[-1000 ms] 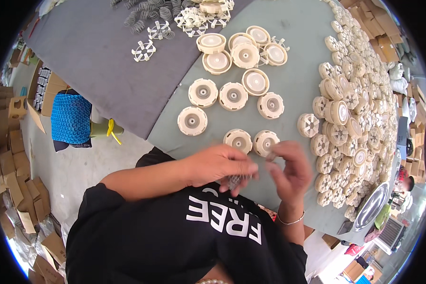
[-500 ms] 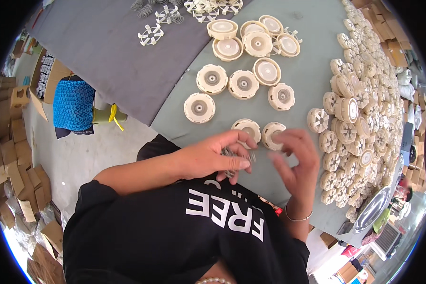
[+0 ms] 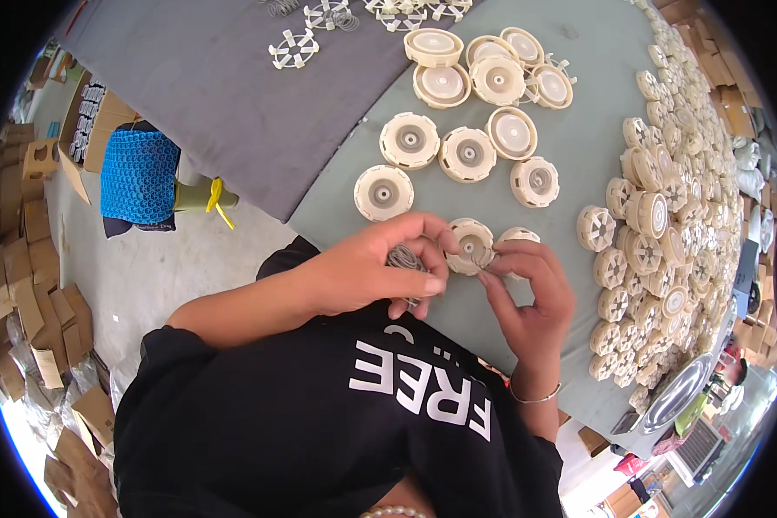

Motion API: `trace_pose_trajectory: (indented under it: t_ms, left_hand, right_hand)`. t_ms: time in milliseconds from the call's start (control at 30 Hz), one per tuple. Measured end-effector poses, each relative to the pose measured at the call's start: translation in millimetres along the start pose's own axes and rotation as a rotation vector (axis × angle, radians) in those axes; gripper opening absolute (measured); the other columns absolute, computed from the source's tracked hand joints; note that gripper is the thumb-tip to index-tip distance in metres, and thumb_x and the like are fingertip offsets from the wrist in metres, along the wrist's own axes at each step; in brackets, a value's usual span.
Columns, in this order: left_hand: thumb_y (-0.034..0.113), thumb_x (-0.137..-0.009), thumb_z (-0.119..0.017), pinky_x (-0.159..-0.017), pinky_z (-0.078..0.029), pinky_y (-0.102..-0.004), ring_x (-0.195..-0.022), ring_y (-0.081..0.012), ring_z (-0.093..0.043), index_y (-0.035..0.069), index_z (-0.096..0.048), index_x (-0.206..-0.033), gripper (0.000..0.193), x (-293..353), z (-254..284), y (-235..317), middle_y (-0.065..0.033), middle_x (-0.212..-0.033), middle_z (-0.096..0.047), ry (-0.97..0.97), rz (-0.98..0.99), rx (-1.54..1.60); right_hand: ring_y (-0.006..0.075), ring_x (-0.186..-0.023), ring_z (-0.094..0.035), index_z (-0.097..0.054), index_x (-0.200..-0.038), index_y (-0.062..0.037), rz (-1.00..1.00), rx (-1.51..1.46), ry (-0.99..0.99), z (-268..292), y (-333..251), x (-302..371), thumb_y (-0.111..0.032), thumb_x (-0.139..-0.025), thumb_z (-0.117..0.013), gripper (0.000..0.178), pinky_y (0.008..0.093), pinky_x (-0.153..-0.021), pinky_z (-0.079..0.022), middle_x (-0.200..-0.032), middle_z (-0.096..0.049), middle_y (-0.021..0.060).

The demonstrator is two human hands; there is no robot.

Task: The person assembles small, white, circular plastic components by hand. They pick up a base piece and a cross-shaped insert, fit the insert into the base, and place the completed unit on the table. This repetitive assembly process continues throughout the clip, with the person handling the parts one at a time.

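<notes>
- Head view, hands first: the left hand point(image 3: 367, 272) is curled, fingers pressed together around a small bundle of grey wire springs point(image 3: 403, 258), thumb reaching toward the cream round disc point(image 3: 470, 244) that sits on the grey-green table point(image 3: 578, 173) right at the near edge.
- The right hand point(image 3: 527, 289) has thumb and forefinger pinching 1 thin spring at the disc's hub; the other fingers are loosely bent beneath.
- Risk, as I read it: that spring is tiny and under tension, so a slack pinch could let it flick away off the table edge toward the lap or floor.
- Risk 2: the bundle in the left hand looks tangled; pulling 1 free could drag others out.
- Risk 3: the disc lies loose, so a sideways push could slide it into its neighbour, a second cream disc point(image 3: 520, 236) just beside it.
- Containers: a blue perforated basket point(image 3: 138, 177) stands on the floor at left; its contents cannot be made out.
- A metal bowl point(image 3: 675, 393) sits at the lower right; what it holds is not clear.
- Cardboard boxes point(image 3: 26, 224) lie along the left floor, mostly flattened.
</notes>
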State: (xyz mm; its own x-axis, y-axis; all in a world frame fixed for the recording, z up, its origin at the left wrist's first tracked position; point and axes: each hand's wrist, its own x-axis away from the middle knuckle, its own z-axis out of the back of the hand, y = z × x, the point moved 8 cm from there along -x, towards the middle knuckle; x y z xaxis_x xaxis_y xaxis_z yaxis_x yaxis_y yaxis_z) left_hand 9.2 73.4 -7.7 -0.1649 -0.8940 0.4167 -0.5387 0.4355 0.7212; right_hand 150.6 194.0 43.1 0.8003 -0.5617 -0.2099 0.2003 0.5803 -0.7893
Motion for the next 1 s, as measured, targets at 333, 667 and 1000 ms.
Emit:
trace_pose_trajectory:
  t_ms: [333, 667, 1000]
  left_hand:
    - [0.015, -0.103, -0.070, -0.081, -0.063, -0.0336, -0.115, -0.0262, -0.073, 0.006, -0.062, -0.126, 0.026, 5.2, 23.3, 2.2, -0.0088, -0.118, -0.069, 0.180, 0.024, 0.173]
    - [-0.002, -0.097, -0.062, -0.096, -0.063, -0.0367, -0.127, -0.0265, -0.069, 0.003, -0.058, -0.134, 0.038, -9.6, 16.6, 16.6, -0.0079, -0.132, -0.064, 0.142, -0.080, 0.272]
    - [0.004, -0.098, -0.070, -0.090, -0.063, -0.0371, -0.123, -0.0268, -0.072, 0.002, -0.062, -0.136, 0.039, -10.7, 8.0, 25.1, -0.0111, -0.137, -0.068, 0.108, -0.034, 0.222]
  right_hand:
    - [0.0335, -0.104, -0.068, -0.071, -0.113, -0.0063, 0.140, 0.300, -0.051, 9.3, -5.2, -43.4, -0.008, -0.082, -0.085, 0.034, 0.0447, -0.089, -0.055, -0.116, -0.071, 0.0111]
    - [0.0377, -0.104, -0.070, -0.070, -0.121, -0.0051, 0.096, 0.456, -0.225, 2.5, 40.2, -150.4, -0.019, -0.089, -0.077, 0.037, 0.0468, -0.089, -0.057, -0.119, -0.073, 0.0143]
    - [0.0370, -0.082, -0.068, -0.069, -0.110, -0.0030, -0.285, 0.329, -0.043, 32.1, 106.4, -176.1, -0.038, -0.110, -0.055, 0.037, 0.0448, -0.075, -0.052, -0.084, -0.069, 0.0214]
